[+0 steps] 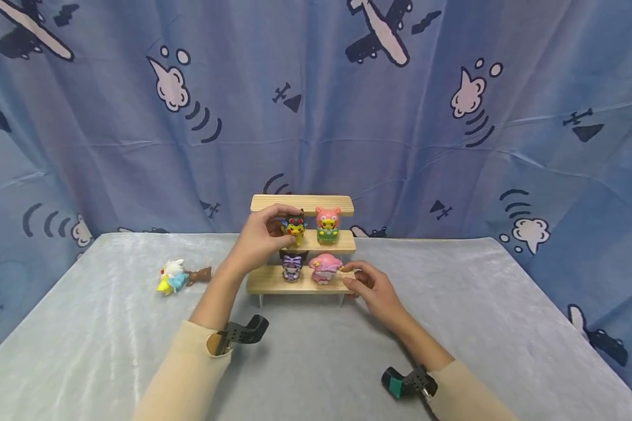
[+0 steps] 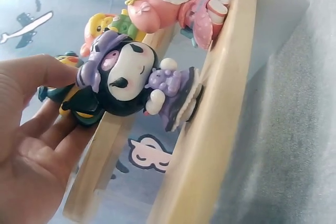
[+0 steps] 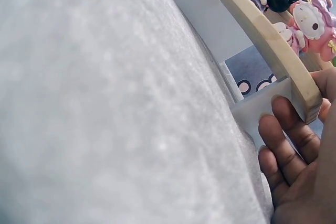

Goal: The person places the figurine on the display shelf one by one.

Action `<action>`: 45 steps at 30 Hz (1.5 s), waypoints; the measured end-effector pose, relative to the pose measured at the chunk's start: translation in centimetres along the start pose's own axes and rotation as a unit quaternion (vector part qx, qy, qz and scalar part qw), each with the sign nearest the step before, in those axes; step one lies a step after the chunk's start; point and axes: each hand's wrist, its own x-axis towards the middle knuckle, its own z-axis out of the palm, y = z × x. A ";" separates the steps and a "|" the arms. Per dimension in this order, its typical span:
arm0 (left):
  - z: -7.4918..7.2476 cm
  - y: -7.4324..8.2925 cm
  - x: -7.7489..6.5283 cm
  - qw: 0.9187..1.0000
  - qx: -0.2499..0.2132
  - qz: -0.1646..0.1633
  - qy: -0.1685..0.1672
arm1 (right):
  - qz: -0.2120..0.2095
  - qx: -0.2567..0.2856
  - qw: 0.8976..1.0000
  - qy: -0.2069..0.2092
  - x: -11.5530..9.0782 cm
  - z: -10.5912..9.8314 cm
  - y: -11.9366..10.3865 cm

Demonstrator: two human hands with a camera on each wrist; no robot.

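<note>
A three-tier wooden display stand (image 1: pixel 265 282) stands on the table. On its middle tier my left hand (image 1: pixel 260 238) holds a small yellow figurine (image 1: pixel 295 228) with a dark hat between thumb and fingers. Beside that one sits a figurine in a pink hood (image 1: pixel 327 223) with a green base. The bottom tier carries a black-and-purple figurine (image 2: pixel 128 72) on the left and a pink hooded figurine (image 1: pixel 325 269) on the right. My right hand (image 1: pixel 376 292) grips the right end of the bottom board, fingers under it in the right wrist view.
Left of the stand, a white, blue and yellow figurine (image 1: pixel 174 277) lies on the pale cloth-covered table (image 1: pixel 305 362), close to a small brown figure (image 1: pixel 199 275). A blue curtain (image 1: pixel 316 117) with printed planes hangs behind the table.
</note>
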 end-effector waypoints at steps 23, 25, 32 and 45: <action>-0.6 -0.2 -0.2 1.000 0.009 -0.007 -0.016 | -0.013 0.007 1.000 -0.003 0.1 0.0 0.1; -0.5 -0.2 -0.1 1.000 0.007 -0.005 -0.017 | -0.013 0.005 1.000 -0.001 0.1 0.0 0.1; -0.3 -0.3 -0.1 1.000 0.005 -0.005 -0.016 | -0.011 0.006 1.000 -0.006 0.0 0.0 0.1; -1.6 1.5 -0.7 0.998 0.042 -0.044 0.000 | -0.015 0.012 1.000 -0.007 -0.1 -0.1 0.2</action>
